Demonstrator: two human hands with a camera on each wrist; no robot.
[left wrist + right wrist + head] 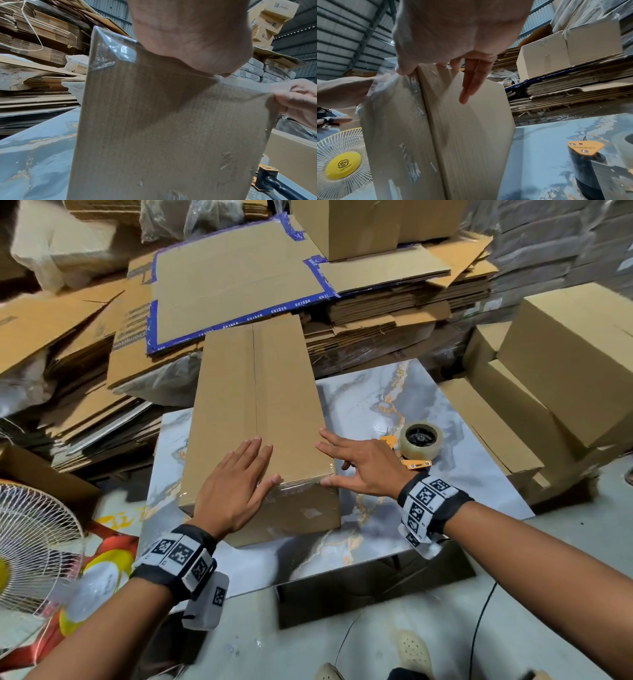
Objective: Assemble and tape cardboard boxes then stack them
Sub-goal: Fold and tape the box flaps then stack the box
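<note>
A long brown cardboard box (253, 392) lies lengthwise on the marble-patterned table (428, 405), its top flaps closed along a centre seam. Clear tape (301, 479) runs over its near top edge and shines at the corner (116, 51). My left hand (239, 484) rests flat on the box top at the near end, fingers straight. My right hand (356, 470) is spread at the near right corner, thumb pressing the tape on the edge and fingers (471, 86) straight along the box side (467, 128). A tape dispenser (416, 445) with a clear roll lies just right of my right hand.
Piles of flattened cardboard (239, 278) fill the back and left. Assembled boxes (568, 364) are stacked at the right of the table, another (370, 224) at the back. A white floor fan (34, 542) stands at the left, and the table's near edge (308, 580) is close to my feet.
</note>
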